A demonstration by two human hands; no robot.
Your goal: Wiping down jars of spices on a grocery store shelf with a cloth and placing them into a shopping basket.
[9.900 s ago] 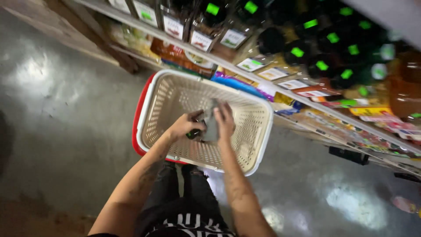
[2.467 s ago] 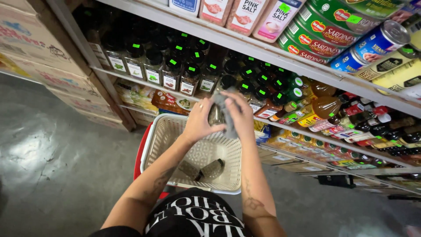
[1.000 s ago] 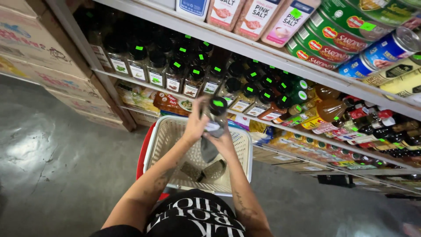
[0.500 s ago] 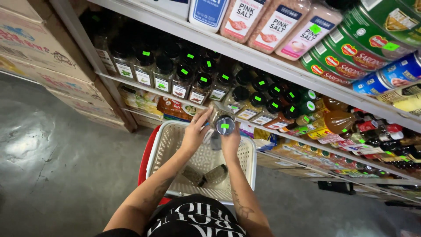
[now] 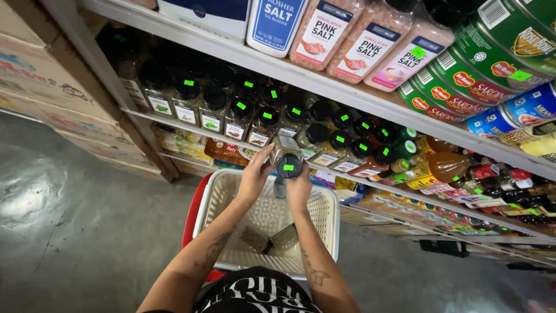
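- Both hands now hold a clear plastic spice jar with a black lid and a green square sticker (image 5: 288, 157) raised to the edge of the middle shelf; half a second ago it sat a little lower and nearer the body, and a second ago it was just above the basket.
- The left hand (image 5: 255, 174) is wrapped around the jar's left side, fingers curled on it; the right hand (image 5: 299, 188) cups it from below and on the right. Both are grasping, neither released.
- The jar is tilted with its lid toward the camera, just in front of the row of matching black-lidded jars with green stickers (image 5: 243, 107) on the grey metal shelf (image 5: 191, 128).
- The cream plastic shopping basket with red handles (image 5: 327, 214) stands below the hands; two more jars (image 5: 269, 239) lie on their sides at its bottom, where 2.5 seconds ago only one showed.
- Judged from this, jars are being moved between basket and shelf, one handled at a time; which way this one is going cannot be told.
- Far above stand pink salt shakers (image 5: 370, 37) and green tins (image 5: 492, 52).
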